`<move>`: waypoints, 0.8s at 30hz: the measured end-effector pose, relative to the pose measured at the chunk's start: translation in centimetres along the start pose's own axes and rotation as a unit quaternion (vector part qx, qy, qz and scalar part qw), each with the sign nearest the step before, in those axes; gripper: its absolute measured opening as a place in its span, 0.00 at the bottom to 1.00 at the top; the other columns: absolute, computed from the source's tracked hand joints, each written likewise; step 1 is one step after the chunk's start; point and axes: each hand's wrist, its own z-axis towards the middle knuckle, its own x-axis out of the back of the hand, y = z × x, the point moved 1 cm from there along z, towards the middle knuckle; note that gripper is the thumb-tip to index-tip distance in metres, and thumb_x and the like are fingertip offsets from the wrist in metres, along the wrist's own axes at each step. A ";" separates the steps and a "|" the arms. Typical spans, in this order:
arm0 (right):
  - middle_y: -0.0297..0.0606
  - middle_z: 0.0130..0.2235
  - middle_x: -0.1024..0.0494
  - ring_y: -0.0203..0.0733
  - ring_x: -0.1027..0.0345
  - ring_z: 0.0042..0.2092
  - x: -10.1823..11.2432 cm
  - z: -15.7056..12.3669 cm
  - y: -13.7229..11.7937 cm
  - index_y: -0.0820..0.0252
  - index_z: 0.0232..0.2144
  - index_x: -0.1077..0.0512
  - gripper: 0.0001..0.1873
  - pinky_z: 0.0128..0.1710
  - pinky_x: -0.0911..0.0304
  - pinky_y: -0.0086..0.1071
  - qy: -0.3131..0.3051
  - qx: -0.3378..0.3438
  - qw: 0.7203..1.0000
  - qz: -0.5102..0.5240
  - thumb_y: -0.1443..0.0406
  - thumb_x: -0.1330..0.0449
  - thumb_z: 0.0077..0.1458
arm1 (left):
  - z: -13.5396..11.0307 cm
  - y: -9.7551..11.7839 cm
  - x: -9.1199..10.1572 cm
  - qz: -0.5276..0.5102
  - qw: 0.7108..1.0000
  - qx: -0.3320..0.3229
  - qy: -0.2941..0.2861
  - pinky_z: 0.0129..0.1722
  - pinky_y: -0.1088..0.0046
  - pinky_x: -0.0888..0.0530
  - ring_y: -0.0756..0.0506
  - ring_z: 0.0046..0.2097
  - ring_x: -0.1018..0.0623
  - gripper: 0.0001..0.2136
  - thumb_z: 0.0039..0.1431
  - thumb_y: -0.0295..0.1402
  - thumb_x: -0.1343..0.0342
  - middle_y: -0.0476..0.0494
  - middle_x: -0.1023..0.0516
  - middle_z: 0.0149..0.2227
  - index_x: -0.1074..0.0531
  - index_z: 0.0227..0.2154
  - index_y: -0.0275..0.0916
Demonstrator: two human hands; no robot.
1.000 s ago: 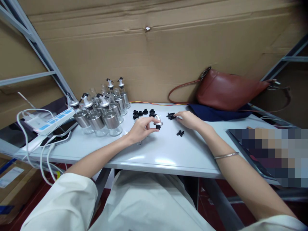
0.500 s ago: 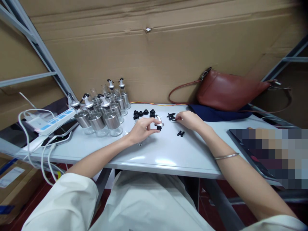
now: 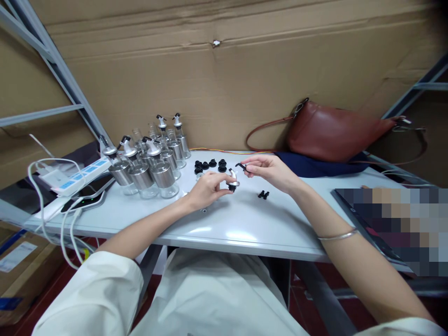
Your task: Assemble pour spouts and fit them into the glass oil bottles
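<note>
Between its thumb and fingers, my left hand [image 3: 206, 190] pinches a silver pour spout [image 3: 233, 183] with a black ribbed stopper at its base. My right hand [image 3: 266, 170] grips a small black spout cap [image 3: 241, 166], its thin end pointing left, just above and to the right of the spout. Spout and cap are apart. Several black rubber stoppers [image 3: 213, 163] lie behind my left hand. A few small black pieces [image 3: 263, 194] rest on the table below my right hand.
Glass oil bottles [image 3: 163, 175] with steel bands, some topped with spouts, stand at the left. Beside them are a power strip [image 3: 82, 176] and white cables. A brown leather bag [image 3: 325, 133] sits on dark blue cloth [image 3: 315, 168] at the back right. Cardboard [image 3: 224, 93] backs the table.
My right hand has lifted a black spout cap from the pile and brought it left, close to the spout. My left hand stays in place, the spout tilted slightly.
</note>
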 end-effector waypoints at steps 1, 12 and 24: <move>0.34 0.27 0.22 0.34 0.33 0.29 -0.1 0.0 0.0 0.59 0.36 0.23 0.19 0.36 0.37 0.34 -0.003 -0.004 1.000 0.014 0.55 0.30 0.42 | 0.0 -0.1 -0.1 0.003 1.000 -0.010 0.002 0.45 0.70 0.30 0.55 0.24 0.27 0.12 0.54 0.31 0.38 0.47 0.19 0.39 0.28 0.41 0.39; 0.34 0.27 0.22 0.34 0.33 0.28 -1.1 -0.1 0.1 0.58 0.33 0.22 0.18 0.36 0.37 0.35 -0.013 -0.032 0.998 0.058 0.56 0.29 0.38 | -0.2 -0.6 -0.6 0.011 0.999 -0.031 -0.011 0.46 0.69 0.31 0.54 0.26 0.25 0.12 0.55 0.32 0.39 0.45 0.20 0.42 0.28 0.42 0.39; 0.32 0.27 0.23 0.34 0.32 0.29 -1.4 -0.3 -0.3 0.58 0.34 0.24 0.18 0.36 0.37 0.34 -0.045 -0.065 0.991 0.109 0.58 0.29 0.39 | -0.3 -0.1 -0.4 -0.032 0.999 0.004 0.011 0.44 0.68 0.30 0.54 0.25 0.28 0.25 0.55 0.31 0.39 0.44 0.21 0.43 0.39 0.55 0.43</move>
